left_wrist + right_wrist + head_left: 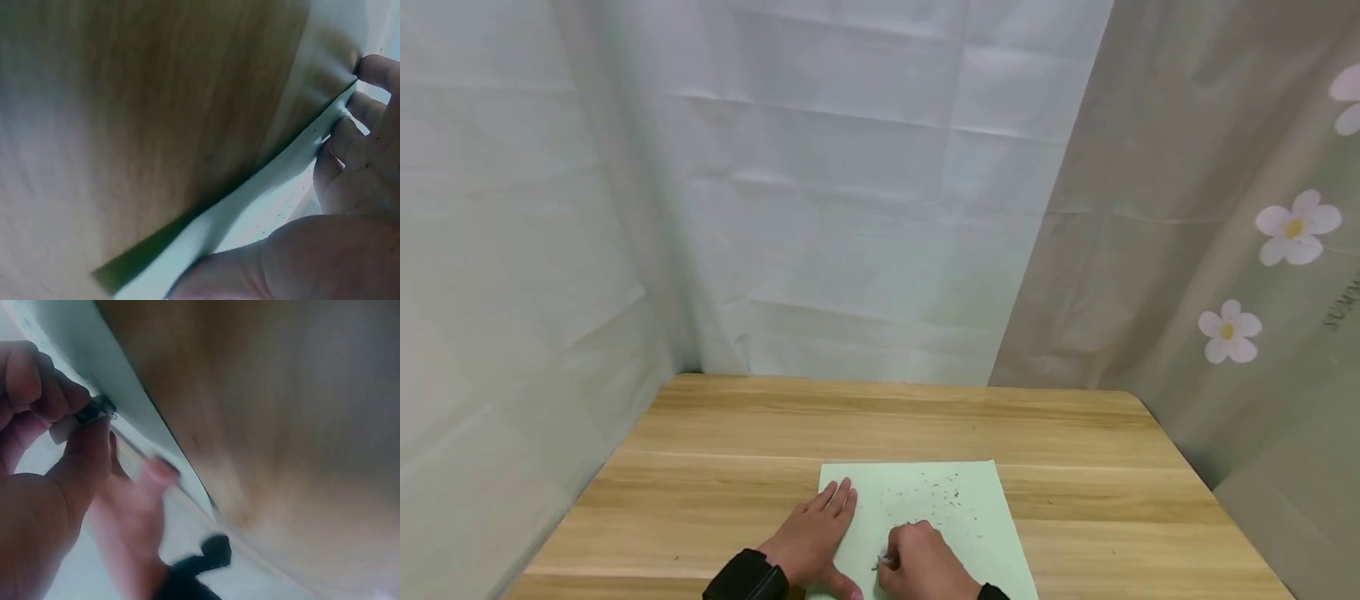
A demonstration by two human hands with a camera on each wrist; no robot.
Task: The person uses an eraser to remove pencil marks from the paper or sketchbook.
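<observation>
Soft, even light is filling the head view, casting faint shadows; both wrist views are showing heavy blur and dimness.

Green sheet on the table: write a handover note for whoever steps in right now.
Left hand: flat, fingers straight, pressing the pale green sheet onto the wooden table.
Right hand: fingers curled in a grip on a small whitish, dark-tipped piece, rubbing on the sheet.
Done: dark crumbs lie scattered on the sheet.
Left: cannot tell; crumbs not yet cleared.
</observation>
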